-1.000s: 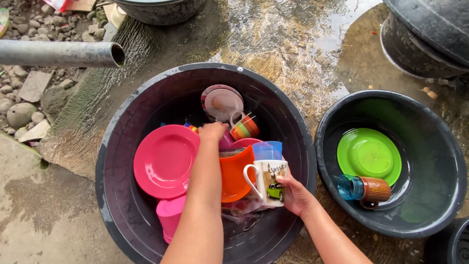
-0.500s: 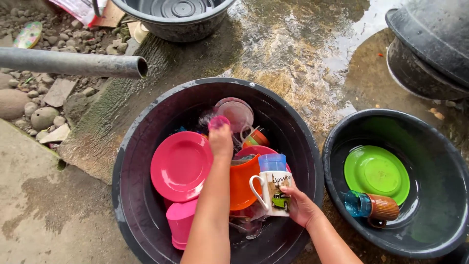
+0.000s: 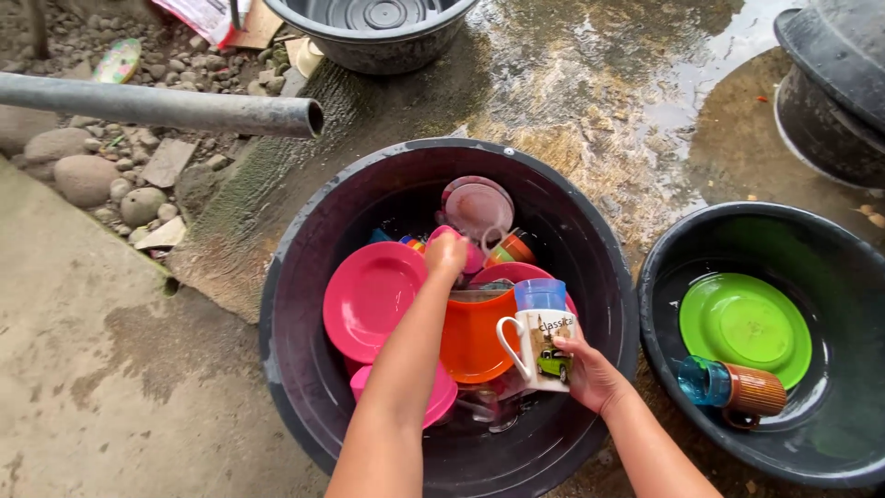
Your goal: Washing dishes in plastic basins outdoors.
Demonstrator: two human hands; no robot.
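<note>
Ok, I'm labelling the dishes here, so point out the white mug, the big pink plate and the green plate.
white mug [image 3: 544, 346]: head view, on its printed side, held by the right hand.
big pink plate [image 3: 373, 300]: head view, on its centre, in the large tub.
green plate [image 3: 745, 325]: head view, on its centre, in the smaller basin.

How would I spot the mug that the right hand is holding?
Look in the big black tub in the middle, full of pink and orange dishes. Near its right side, the right hand grips a white mug with a looped handle. It alone is white, bearing a small green car picture.
</note>
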